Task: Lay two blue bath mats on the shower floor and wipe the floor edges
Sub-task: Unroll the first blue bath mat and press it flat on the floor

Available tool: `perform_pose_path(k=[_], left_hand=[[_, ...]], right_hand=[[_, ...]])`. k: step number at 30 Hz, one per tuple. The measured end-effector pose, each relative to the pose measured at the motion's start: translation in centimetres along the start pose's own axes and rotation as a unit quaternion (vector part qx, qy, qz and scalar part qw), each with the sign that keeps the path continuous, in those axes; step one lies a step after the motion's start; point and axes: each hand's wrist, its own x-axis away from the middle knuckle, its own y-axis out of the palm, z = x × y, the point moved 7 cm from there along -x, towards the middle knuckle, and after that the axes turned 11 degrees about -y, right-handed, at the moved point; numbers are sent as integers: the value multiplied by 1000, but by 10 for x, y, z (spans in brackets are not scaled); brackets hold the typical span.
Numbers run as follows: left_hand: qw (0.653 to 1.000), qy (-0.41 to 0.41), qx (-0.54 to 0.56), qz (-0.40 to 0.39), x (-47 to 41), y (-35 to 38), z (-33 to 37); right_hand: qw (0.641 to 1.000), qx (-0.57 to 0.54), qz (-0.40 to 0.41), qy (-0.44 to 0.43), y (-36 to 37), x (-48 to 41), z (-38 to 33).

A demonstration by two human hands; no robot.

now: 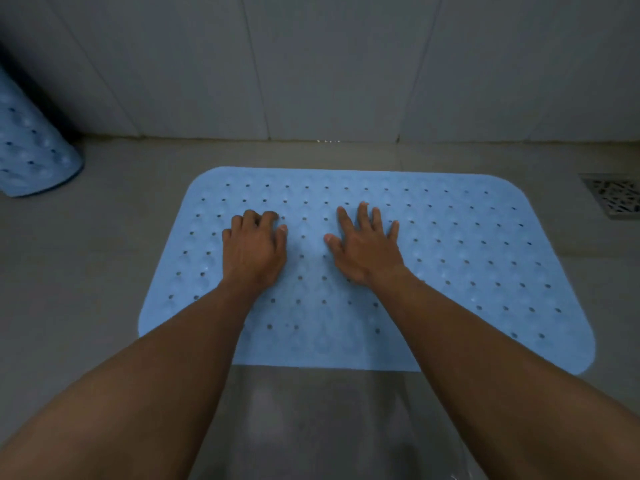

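A light blue bath mat [467,258] with rows of small holes lies flat on the grey tiled shower floor [86,271], its long side parallel to the back wall. My left hand [254,251] rests palm down on the mat's left half, fingers curled at the tips. My right hand [367,249] presses flat on the middle of the mat with fingers spread. Neither hand holds anything. A second blue mat [31,147], rolled up, leans in the far left corner against the wall.
A square metal floor drain [614,195] sits at the right edge, just beyond the mat. White wall tiles [329,64] meet the floor behind the mat. A wet, shiny patch of floor [311,420] lies between my forearms near the bottom.
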Motion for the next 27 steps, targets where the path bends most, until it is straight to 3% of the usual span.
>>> perform_pose_path(k=[3, 8, 14, 21, 27], left_hand=[[1000, -20, -7, -20, -48, 2, -20], [986, -6, -64, -151, -97, 37, -43], [990, -7, -85, -115, -92, 43, -51], [983, -23, -86, -161, -96, 45, -49], [984, -17, -84, -153, -94, 43, -47]], right_hand=[[1000, 11, 7, -11, -2, -45, -15], [999, 39, 6, -10, 2, -98, -30], [996, 79, 27, -32, 15, -100, -36], [997, 77, 14, -21, 16, -104, -33], [998, 68, -2, -9, 15, -105, -34]])
